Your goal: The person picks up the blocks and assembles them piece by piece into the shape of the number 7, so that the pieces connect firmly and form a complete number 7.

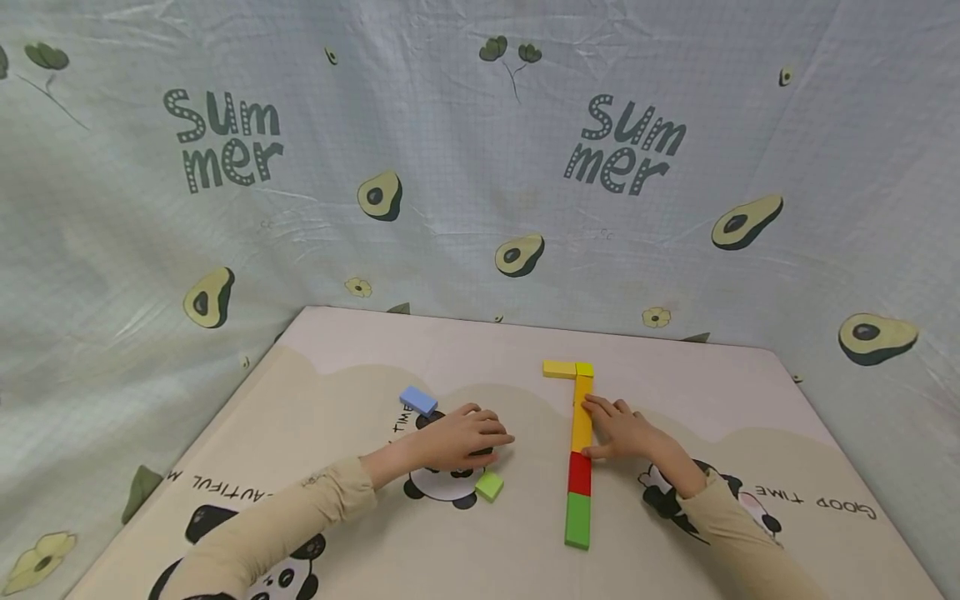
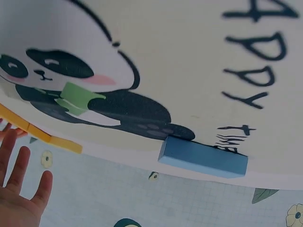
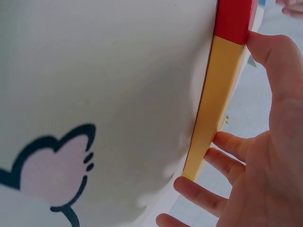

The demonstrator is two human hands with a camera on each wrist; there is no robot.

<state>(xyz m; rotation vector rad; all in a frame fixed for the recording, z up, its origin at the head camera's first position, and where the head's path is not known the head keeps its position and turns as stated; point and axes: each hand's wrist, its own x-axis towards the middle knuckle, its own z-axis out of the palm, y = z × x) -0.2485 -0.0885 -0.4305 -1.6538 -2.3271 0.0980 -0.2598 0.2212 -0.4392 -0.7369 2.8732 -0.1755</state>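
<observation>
My right hand rests its thumb and fingertips along the right side of a straight row of blocks. In the right wrist view, the thumb lies where the red block meets the orange stretch, and the fingers spread along the orange. Below the red in the head view comes a green block; at the far end are a yellow cube and a yellow-orange block turned left. My left hand is over a printed panda, fingers spread and holding nothing, with a light green block just below it.
A blue block lies beyond my left wrist. The table cover is beige and pink with panda prints and lettering. A pale curtain with avocado prints stands behind the table and along its sides.
</observation>
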